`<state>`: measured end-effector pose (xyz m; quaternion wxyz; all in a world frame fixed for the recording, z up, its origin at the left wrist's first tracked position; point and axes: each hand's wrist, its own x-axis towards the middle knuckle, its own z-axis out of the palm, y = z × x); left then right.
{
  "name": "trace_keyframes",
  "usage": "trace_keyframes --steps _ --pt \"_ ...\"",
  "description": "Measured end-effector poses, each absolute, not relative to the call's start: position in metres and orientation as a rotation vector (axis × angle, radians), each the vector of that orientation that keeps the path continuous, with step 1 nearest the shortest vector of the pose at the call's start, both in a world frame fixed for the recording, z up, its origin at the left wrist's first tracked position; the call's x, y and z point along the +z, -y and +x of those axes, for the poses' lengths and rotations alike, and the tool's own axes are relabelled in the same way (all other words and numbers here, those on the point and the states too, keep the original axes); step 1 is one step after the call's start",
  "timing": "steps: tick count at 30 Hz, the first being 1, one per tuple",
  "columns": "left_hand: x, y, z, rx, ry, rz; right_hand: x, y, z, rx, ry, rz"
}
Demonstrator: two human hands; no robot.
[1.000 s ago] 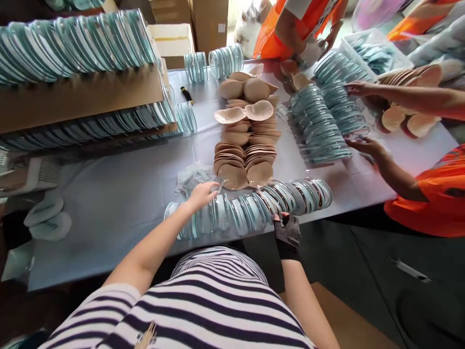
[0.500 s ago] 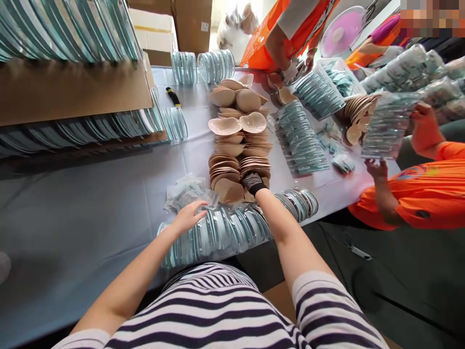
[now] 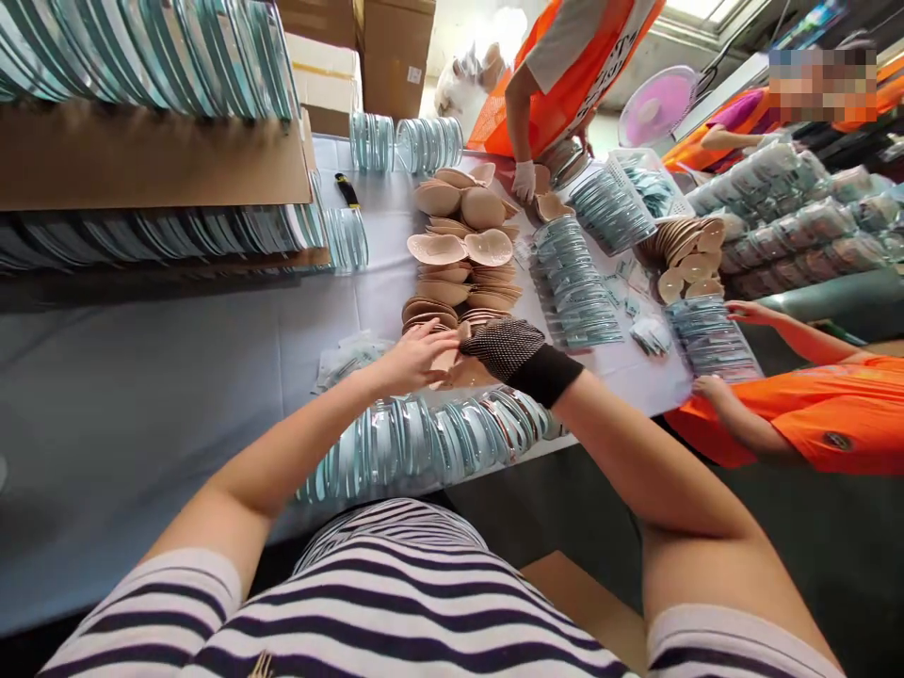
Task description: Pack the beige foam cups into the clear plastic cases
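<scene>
Beige bra cups (image 3: 487, 249) lie in nested stacks down the middle of the table. At the near end of these stacks my two hands come together. My left hand (image 3: 416, 360), bare, is open, with fingers stretched over the nearest cups. My right hand (image 3: 503, 347) wears a black-and-white mesh glove; its fingers are closed at the edge of a beige cup between the hands, partly hidden by them. Closer to my body runs a row of clear round plastic cases (image 3: 416, 438). Small printed packets (image 3: 353, 358) are piled left of the cups.
Left, cardboard (image 3: 155, 169) separates tiers of clear cases. A black-and-yellow cutter (image 3: 347, 190) lies beyond. Right are more packed cases (image 3: 575, 282) and a white basket (image 3: 670, 202). Co-workers in orange vests (image 3: 565, 80) handle cups and cases at the far and right sides.
My left hand has moved right and forward onto the near cups. My right hand has turned inward and now meets it. The right co-worker has lowered a row of cases onto the table.
</scene>
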<state>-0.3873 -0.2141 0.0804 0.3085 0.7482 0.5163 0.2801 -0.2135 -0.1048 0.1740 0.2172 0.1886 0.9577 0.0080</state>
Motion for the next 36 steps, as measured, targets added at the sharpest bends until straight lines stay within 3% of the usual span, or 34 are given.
trace_keyframes --steps 4,9,15,17,22,30,36 --pt "0.128 0.227 -0.368 0.742 -1.035 2.116 0.217 0.138 -0.167 -0.129 -2.670 0.529" --pt "0.130 0.272 -0.326 0.624 -0.825 1.691 0.199 0.158 -0.107 -0.443 -2.695 0.609" --pt "0.128 0.305 -0.303 0.511 -0.790 1.241 0.157 0.200 -0.089 -1.690 -2.240 0.455" --pt "0.134 0.308 -0.301 0.466 -0.815 1.245 0.145 0.215 -0.087 -1.903 -2.162 0.571" --pt "0.147 0.310 -0.298 0.467 -0.894 1.335 0.146 0.230 -0.083 -1.952 -2.152 0.716" --pt "0.158 0.324 -0.308 1.231 -1.085 2.023 0.184 0.241 -0.092 -1.697 -2.487 0.809" --pt "0.163 0.326 -0.318 1.247 -1.026 2.120 0.177 0.243 -0.093 -1.704 -2.600 0.725"
